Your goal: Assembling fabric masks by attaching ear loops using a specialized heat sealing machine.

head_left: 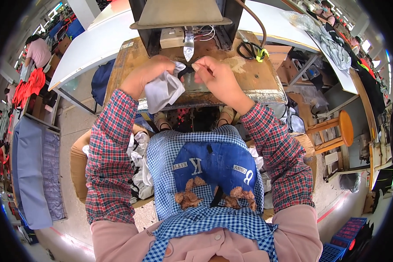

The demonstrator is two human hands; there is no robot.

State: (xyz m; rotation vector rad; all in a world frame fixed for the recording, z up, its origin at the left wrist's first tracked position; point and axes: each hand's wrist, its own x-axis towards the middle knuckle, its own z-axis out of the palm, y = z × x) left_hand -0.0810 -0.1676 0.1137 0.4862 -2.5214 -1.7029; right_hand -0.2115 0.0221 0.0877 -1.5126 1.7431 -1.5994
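My left hand (155,72) grips a light grey cloth piece (163,92), which hangs down over the front edge of the worn wooden table (139,52). A short black strip (184,71) sticks out from the cloth toward the right. Thumb and forefinger of my right hand (218,77) are pinched at the strip's right end. Both hands are just in front of a pale metal tongue (188,51) on a machine (181,15) with a broad flat plate. The fingertips of my left hand are partly hidden by the cloth.
Black-handled scissors (248,50) with a yellow-green tie lie right of the machine. Cardboard boxes of cloth pieces, one at left (79,168), flank my lap. A wooden stool (345,128) stands at right. White tables (89,50) extend on both sides. Other people work farther off.
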